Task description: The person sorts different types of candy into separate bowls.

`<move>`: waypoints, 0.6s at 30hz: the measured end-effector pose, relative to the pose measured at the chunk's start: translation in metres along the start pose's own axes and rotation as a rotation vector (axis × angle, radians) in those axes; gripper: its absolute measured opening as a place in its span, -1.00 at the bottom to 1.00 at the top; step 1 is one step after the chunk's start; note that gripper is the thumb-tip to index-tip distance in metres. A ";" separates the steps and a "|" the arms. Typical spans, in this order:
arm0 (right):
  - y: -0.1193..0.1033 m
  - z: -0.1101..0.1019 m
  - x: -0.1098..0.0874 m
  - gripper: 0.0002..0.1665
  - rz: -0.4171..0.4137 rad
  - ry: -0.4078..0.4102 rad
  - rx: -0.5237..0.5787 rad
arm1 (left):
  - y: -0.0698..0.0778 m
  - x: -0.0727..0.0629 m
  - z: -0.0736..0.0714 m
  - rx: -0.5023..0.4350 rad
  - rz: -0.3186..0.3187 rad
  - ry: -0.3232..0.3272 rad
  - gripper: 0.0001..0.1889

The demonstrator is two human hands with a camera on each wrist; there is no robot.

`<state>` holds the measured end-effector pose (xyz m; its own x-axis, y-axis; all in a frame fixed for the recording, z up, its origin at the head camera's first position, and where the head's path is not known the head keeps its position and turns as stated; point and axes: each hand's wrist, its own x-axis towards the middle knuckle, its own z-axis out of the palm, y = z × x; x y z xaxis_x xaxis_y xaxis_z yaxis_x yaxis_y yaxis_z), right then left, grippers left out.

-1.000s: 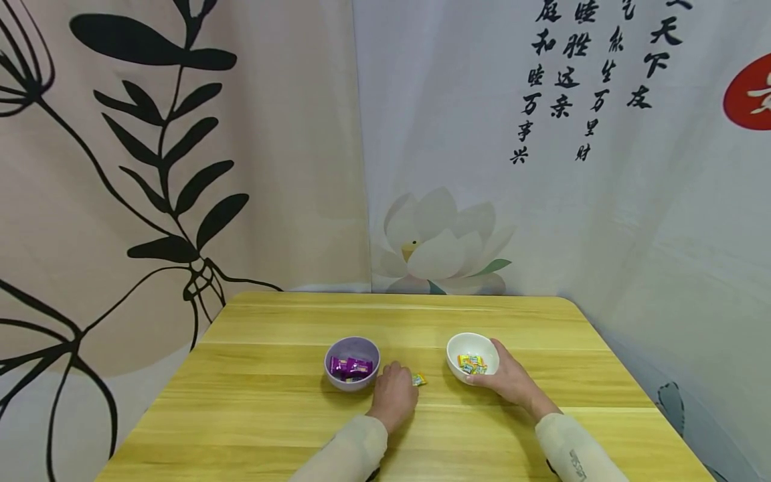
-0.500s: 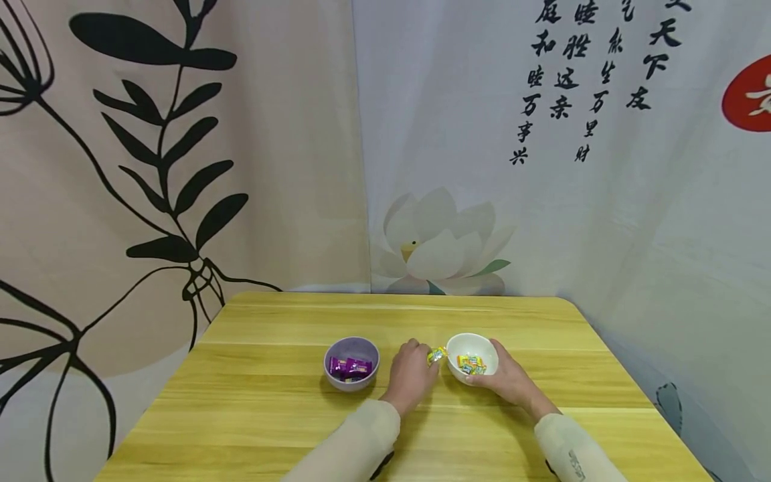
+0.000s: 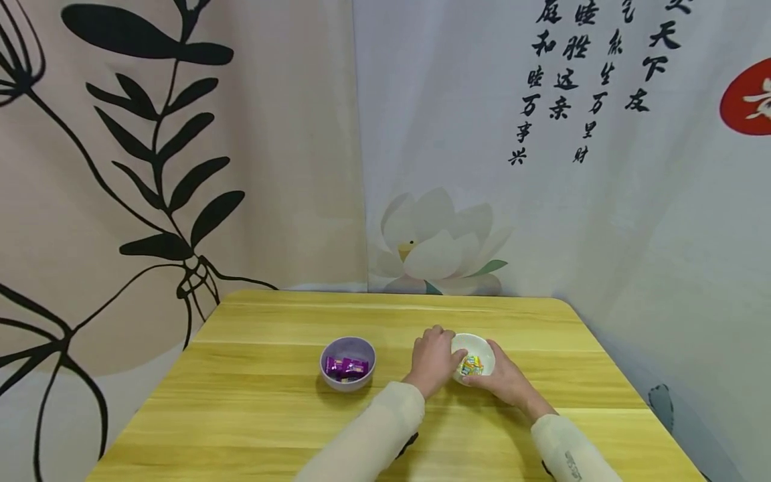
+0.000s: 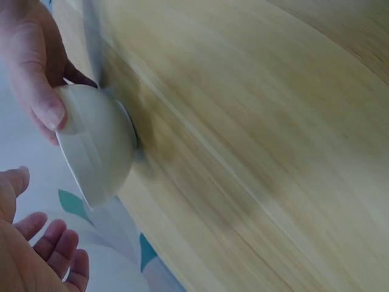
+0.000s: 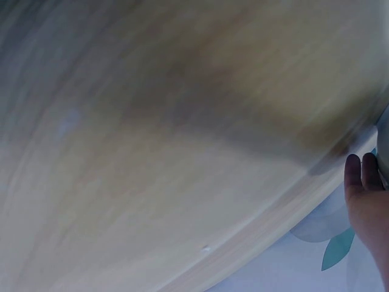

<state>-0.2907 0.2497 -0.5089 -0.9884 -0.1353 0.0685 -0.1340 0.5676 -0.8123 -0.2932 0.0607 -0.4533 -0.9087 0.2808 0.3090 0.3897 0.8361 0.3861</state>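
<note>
A white bowl stands on the table, several yellow-and-blue wrapped candies inside it. My right hand grips its right side, thumb near the front rim; the left wrist view shows that thumb on the white bowl from outside. At the opposite rim is my left hand, its thumb reaching over the bowl's opening. Seen from the left wrist, the left hand has loosely bent, spread fingers with nothing between them. Only part of the right hand shows at the right wrist view's edge.
To the left on the wooden table stands a purple bowl holding several purple wrapped candies. A printed curtain hangs behind the table's far edge.
My left hand has picked a yellow candy off the table beside the purple bowl, carried it right to the white bowl and let go. The right hand keeps its grip there.
</note>
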 end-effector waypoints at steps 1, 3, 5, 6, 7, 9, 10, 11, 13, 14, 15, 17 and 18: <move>0.000 0.000 0.000 0.11 -0.004 0.002 -0.001 | -0.001 0.000 -0.001 0.001 0.002 -0.001 -0.54; 0.000 -0.001 0.001 0.13 -0.008 0.004 -0.007 | -0.006 0.001 -0.004 -0.004 0.001 -0.003 -0.55; 0.000 -0.002 0.002 0.15 -0.005 0.004 -0.012 | -0.012 0.002 -0.006 -0.008 -0.002 -0.001 -0.56; 0.001 -0.003 0.002 0.16 -0.001 0.003 -0.017 | -0.016 0.003 -0.008 -0.012 -0.001 0.005 -0.57; 0.001 -0.003 0.002 0.18 0.005 0.003 -0.024 | -0.019 0.004 -0.011 -0.010 -0.005 0.007 -0.57; 0.001 -0.004 0.002 0.22 0.017 0.006 -0.036 | -0.028 0.005 -0.016 -0.009 -0.009 0.020 -0.57; 0.002 -0.004 0.001 0.24 0.023 0.007 -0.041 | -0.033 0.006 -0.019 -0.006 -0.010 0.027 -0.57; 0.002 -0.004 0.001 0.26 0.032 0.007 -0.046 | -0.037 0.007 -0.024 -0.005 -0.013 0.032 -0.57; 0.002 -0.004 0.001 0.31 0.046 0.007 -0.053 | -0.048 0.007 -0.032 -0.011 -0.022 0.039 -0.57; 0.003 -0.004 0.001 0.33 0.048 0.003 -0.058 | -0.054 0.007 -0.037 -0.019 -0.028 0.042 -0.57; 0.003 -0.004 0.001 0.34 0.055 0.001 -0.058 | -0.061 0.007 -0.042 -0.024 -0.032 0.047 -0.57; 0.004 -0.004 0.000 0.37 0.061 -0.002 -0.060 | -0.073 0.007 -0.052 -0.030 -0.047 0.053 -0.57; 0.004 -0.005 0.000 0.38 0.059 -0.005 -0.064 | -0.080 0.006 -0.057 -0.030 -0.054 0.059 -0.57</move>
<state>-0.2915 0.2560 -0.5096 -0.9944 -0.1039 0.0188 -0.0800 0.6256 -0.7760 -0.3217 -0.0313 -0.4330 -0.9185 0.2065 0.3371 0.3452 0.8347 0.4292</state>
